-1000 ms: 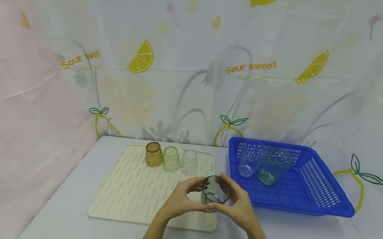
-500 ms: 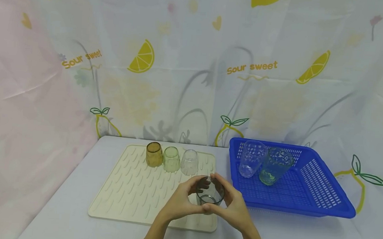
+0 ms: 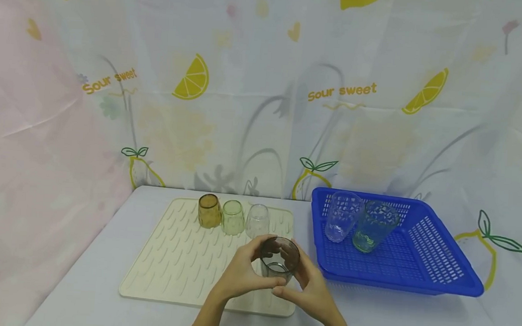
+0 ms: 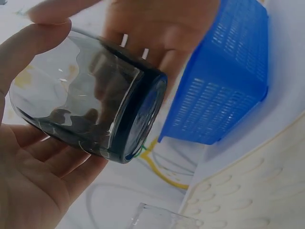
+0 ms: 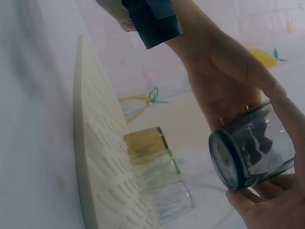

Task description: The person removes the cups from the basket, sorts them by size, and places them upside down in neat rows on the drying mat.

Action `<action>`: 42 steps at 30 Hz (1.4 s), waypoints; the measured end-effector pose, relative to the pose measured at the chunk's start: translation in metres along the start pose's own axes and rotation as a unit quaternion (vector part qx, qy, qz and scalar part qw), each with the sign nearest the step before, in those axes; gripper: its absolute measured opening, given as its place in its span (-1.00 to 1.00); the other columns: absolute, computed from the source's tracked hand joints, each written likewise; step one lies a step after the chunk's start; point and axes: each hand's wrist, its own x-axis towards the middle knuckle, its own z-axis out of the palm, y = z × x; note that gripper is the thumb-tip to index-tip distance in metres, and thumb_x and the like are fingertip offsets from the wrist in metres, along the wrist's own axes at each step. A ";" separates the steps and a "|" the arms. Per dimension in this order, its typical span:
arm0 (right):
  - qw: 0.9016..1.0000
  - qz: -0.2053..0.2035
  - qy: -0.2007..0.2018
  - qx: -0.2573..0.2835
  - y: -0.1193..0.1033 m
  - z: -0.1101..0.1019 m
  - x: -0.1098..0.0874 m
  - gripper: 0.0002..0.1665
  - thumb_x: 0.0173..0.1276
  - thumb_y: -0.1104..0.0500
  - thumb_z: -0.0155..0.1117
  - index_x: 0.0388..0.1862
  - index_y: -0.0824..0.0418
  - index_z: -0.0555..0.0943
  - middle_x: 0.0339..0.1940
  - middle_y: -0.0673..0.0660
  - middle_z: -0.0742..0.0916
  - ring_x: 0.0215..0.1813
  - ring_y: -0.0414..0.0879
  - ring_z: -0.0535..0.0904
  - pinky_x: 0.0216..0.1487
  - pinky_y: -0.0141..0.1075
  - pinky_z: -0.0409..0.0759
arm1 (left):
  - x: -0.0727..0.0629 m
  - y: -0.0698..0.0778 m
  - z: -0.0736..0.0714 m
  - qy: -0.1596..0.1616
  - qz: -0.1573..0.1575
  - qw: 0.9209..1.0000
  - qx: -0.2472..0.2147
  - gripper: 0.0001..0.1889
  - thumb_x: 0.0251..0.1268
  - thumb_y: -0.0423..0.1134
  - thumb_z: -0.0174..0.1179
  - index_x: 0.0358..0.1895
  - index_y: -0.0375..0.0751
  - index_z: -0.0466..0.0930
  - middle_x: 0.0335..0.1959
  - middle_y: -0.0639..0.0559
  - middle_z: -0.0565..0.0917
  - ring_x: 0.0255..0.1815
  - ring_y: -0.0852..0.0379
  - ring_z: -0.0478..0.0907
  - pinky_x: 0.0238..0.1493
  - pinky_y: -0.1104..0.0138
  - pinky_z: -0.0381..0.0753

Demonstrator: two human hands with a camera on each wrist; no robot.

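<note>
A grey-tinted glass tumbler (image 3: 277,271) is held between both hands over the mat's right front part. Its mouth faces up and its thick base (image 4: 143,119) faces down. My left hand (image 3: 244,270) grips it from the left, thumb in front and fingers around the far side. From the right, my right hand (image 3: 313,292) holds it with fingers behind and thumb in front, lower than the left thumb. Behind the hands, an amber tumbler (image 3: 209,211), a pale green tumbler (image 3: 232,217) and a clear tumbler (image 3: 257,218) stand in a row on the cream ridged mat (image 3: 164,272).
Right of the mat sits a blue plastic basket (image 3: 393,283). Inside it lean a clear tall glass (image 3: 342,218) and a blue-green tall glass (image 3: 373,227). A printed lemon curtain (image 3: 254,132) hangs behind the white table (image 3: 82,291).
Both hands have moved left with the grey tumbler, from beside the basket to over the mat. The tumbler has turned slightly, and the thumbs have shifted on it.
</note>
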 end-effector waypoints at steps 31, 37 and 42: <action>0.975 0.073 -0.021 0.210 0.020 -0.006 -0.011 -0.22 0.21 0.47 0.21 0.29 0.70 0.04 0.18 0.18 0.54 0.17 -0.08 0.54 0.12 -0.33 0.57 | -0.005 0.011 -0.012 0.003 0.004 1.000 -0.023 -0.29 0.07 -0.37 0.35 0.30 -0.40 0.22 0.10 -0.30 0.50 0.06 -0.15 0.53 0.02 0.22 0.62; 0.983 0.057 -0.005 0.176 0.010 -0.015 -0.009 -0.24 0.22 0.45 0.22 0.28 0.69 0.08 0.19 0.13 0.54 0.20 -0.11 0.51 0.17 -0.33 0.53 | -0.009 0.009 -0.018 -0.001 -0.006 1.000 -0.022 -0.33 0.10 -0.37 0.31 0.29 -0.43 0.25 0.09 -0.31 0.50 0.00 -0.12 0.54 -0.09 0.24 0.65; 0.991 0.038 0.006 0.131 -0.001 -0.023 -0.006 -0.28 0.20 0.47 0.24 0.25 0.69 0.14 0.15 0.00 0.59 0.17 -0.16 0.53 0.18 -0.34 0.52 | -0.011 0.005 -0.021 -0.029 -0.025 0.999 -0.034 -0.29 0.02 -0.35 0.36 0.30 -0.32 0.28 0.05 -0.27 0.53 -0.03 -0.04 0.55 -0.12 0.23 0.65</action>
